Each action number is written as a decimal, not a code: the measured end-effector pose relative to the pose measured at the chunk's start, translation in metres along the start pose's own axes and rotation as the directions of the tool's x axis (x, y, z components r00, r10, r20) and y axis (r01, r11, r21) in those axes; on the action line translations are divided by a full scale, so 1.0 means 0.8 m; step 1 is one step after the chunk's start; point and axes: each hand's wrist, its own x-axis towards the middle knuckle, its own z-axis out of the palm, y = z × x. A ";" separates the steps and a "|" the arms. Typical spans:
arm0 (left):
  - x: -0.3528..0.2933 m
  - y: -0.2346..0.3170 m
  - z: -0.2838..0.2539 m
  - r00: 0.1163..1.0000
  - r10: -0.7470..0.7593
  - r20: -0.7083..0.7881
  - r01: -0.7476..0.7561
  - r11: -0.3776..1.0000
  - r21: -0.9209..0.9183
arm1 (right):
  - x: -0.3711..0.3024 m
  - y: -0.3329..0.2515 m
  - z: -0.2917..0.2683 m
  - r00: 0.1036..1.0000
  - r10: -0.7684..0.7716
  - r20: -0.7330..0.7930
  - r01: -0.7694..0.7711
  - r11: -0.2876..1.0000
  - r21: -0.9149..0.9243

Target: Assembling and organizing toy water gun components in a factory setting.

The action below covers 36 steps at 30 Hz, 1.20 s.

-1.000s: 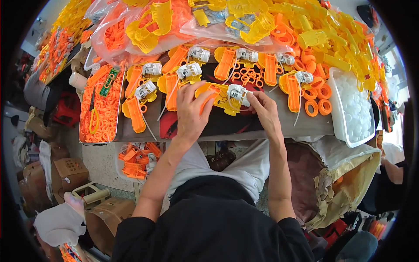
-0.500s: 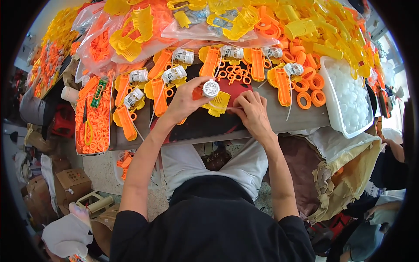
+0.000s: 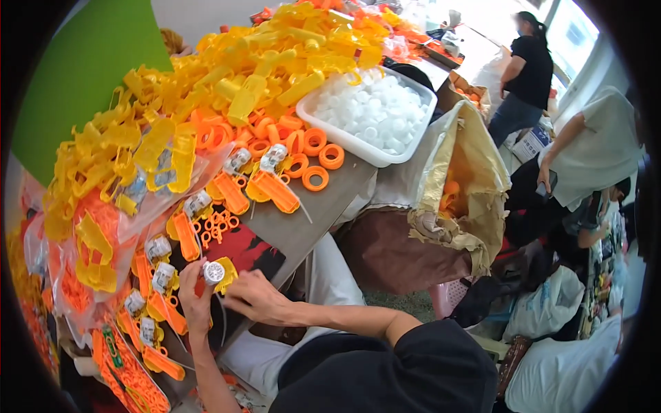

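Note:
My left hand (image 3: pixel 197 297) is closed around a toy assembly with a round white multi-hole end piece (image 3: pixel 214 272). A translucent yellow plastic shell (image 3: pixel 227 275) sticks out beside it, toward my right hand. My right hand (image 3: pixel 260 299) has curled fingers, with the tips just under the shell; what they pinch is hidden. A thin pale strip (image 3: pixel 224 321) hangs down by those fingertips. Beyond my left hand, several orange-and-yellow assemblies with whitish cylinders lie in rows, among them one with an orange handle (image 3: pixel 186 236). Small orange rings (image 3: pixel 219 226) lie near them.
A white tub (image 3: pixel 377 157) of white caps stands on the table beside thick orange rings (image 3: pixel 315 178). Yellow parts (image 3: pixel 255 69) are heaped at the back. An orange-filled box (image 3: pixel 131 375) holds a green tool. A torn sack (image 3: pixel 475 186) stands at right; other people (image 3: pixel 527 76) are beyond.
The view has swung to the right, so the table now slants and the tub and sack sit nearer the middle. My left hand still holds the assembly; my right hand stays close to it.

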 end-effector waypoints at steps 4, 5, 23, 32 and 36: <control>0.002 0.000 -0.001 0.997 -0.071 -0.013 0.067 0.984 -0.164 | 0.037 0.014 0.016 0.907 0.020 -0.422 -0.105 0.978 -0.179; 0.002 -0.004 -0.002 0.999 -0.033 -0.017 0.030 0.990 -0.140 | 0.042 0.016 0.025 0.906 0.064 -0.419 -0.149 0.973 -0.175; 0.005 0.007 -0.003 0.999 0.035 -0.017 -0.035 0.999 -0.015 | 0.047 0.027 0.031 0.906 0.227 -0.359 -0.293 0.945 -0.142; 0.001 0.004 -0.002 1.000 0.007 -0.014 -0.008 0.998 -0.066 | 0.029 0.032 -0.010 0.991 -0.015 -0.136 -0.023 0.960 -0.279; -0.005 -0.001 -0.010 0.998 -0.055 0.001 0.055 0.998 -0.041 | 0.033 0.028 -0.022 0.990 -0.067 -0.123 0.051 0.991 -0.123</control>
